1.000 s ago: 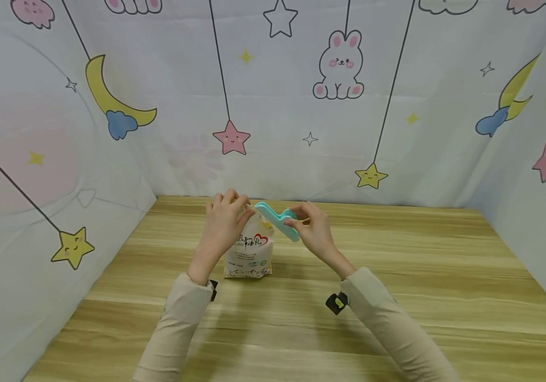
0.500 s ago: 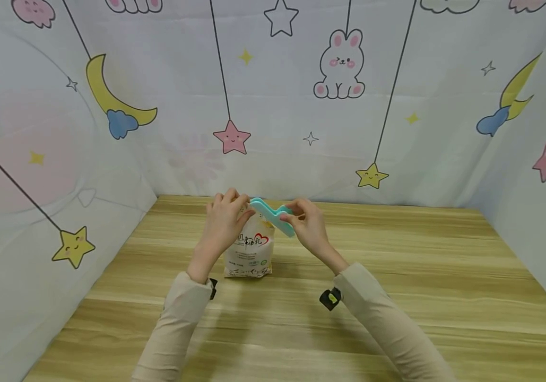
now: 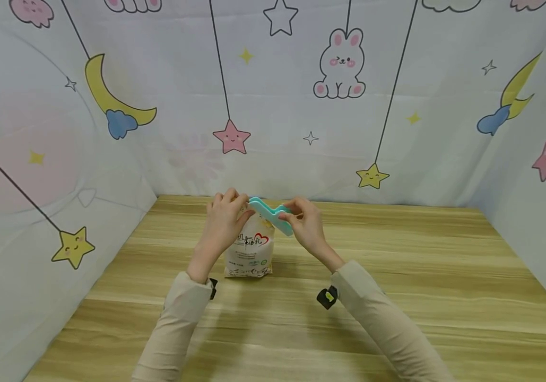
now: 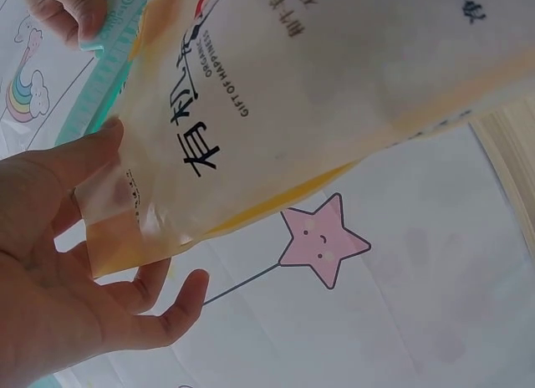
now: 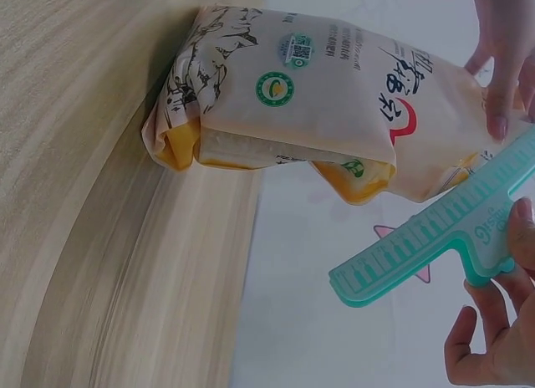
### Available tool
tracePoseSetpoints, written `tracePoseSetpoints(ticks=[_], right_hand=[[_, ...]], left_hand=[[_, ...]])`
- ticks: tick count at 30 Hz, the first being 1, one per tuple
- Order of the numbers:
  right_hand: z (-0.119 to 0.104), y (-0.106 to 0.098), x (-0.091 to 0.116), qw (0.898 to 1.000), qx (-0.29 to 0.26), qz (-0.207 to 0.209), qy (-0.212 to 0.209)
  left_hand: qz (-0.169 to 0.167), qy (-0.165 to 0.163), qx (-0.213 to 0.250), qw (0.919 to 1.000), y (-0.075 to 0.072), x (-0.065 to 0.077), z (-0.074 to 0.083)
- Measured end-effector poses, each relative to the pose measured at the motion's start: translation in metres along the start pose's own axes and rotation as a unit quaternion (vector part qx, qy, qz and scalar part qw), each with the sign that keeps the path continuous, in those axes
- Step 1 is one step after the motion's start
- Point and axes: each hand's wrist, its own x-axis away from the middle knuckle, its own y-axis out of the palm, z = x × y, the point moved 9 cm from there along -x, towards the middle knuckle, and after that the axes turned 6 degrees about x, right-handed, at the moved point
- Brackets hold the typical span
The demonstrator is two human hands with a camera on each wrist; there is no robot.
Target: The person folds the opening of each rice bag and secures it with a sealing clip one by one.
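Observation:
A cream-coloured printed bag with yellow side folds stands upright on the wooden table. My left hand pinches its top edge between thumb and fingers, as the left wrist view also shows on the bag. My right hand grips a teal bag clip by its handle tabs. The clip slants across the bag's top, its far end beside my left fingertips. In the right wrist view the long ridged clip lies alongside the bag's upper part. Whether its jaws are round the bag's edge, I cannot tell.
The wood-grain table extends to both sides and toward me. A white cloth backdrop with printed stars, moons and rabbits hangs behind the table and along its sides. A small black device sits at my right wrist.
My right hand has moved a little left and slightly up with the clip, bringing its far end to my left fingertips. The left hand and the bag have stayed nearly still.

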Motion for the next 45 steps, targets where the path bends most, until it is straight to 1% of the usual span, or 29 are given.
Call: tracePoseSetpoints(ticks=[9,20,30,39,45], right_hand=[[0.002,-0.001,-0.003,1.0,-0.005,-0.003,-0.004],[0.001,0.0,-0.009,1.0,-0.005,-0.017,-0.01],[0.005,0.004,-0.013,0.999,-0.008,-0.042,0.021],[0.001,0.006,-0.012,0.998,-0.01,-0.05,0.024],[0.004,0.008,-0.012,0.998,-0.008,-0.054,0.033]], left_hand=[[0.003,0.008,0.007,0.9999,0.0,-0.001,0.002],[0.003,0.008,0.005,1.0,0.001,-0.002,0.001],[0.004,0.008,0.003,1.0,0.0,-0.002,0.001],[0.002,0.003,-0.003,1.0,0.0,-0.002,0.0],[-0.003,0.002,-0.004,1.0,0.001,-0.003,0.0]])
